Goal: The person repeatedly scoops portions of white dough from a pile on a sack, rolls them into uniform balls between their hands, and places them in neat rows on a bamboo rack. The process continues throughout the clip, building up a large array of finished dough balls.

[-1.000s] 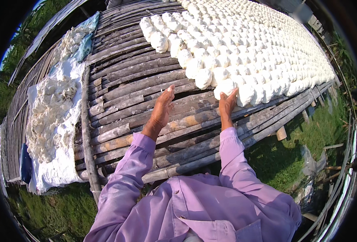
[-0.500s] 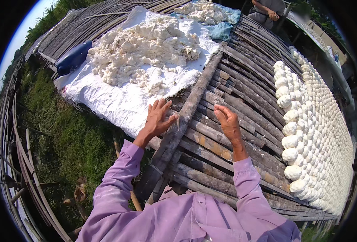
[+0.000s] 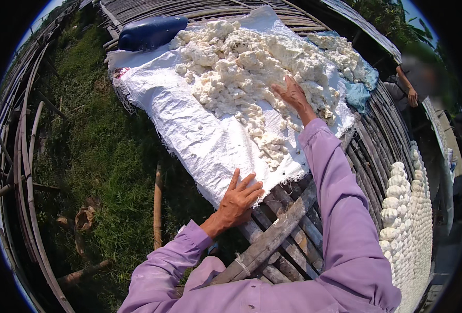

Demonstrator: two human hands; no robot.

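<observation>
A heap of white, crumbly lumps (image 3: 225, 62) is spread over a white woven sheet (image 3: 173, 122) on a rack of poles. My left hand (image 3: 238, 198) lies with fingers spread on the sheet's near edge and grips nothing. Farther off, my right hand (image 3: 295, 96) reaches to the right part of the heap, fingers stretched and apart, nothing held. Whether its fingertips touch the lumps I cannot tell.
A dark blue container (image 3: 152, 34) lies at the sheet's far left corner. Rows of white rounded lumps (image 3: 398, 208) cover the rack at right. A blue sheet (image 3: 360, 95) bears more lumps. Another person's arm (image 3: 408, 86) shows beyond. Grass (image 3: 100, 156) lies below left.
My right hand has moved forward from above the bare poles to the heap. My left hand remains by the sheet's near edge, now lying on it. The view has turned left.
</observation>
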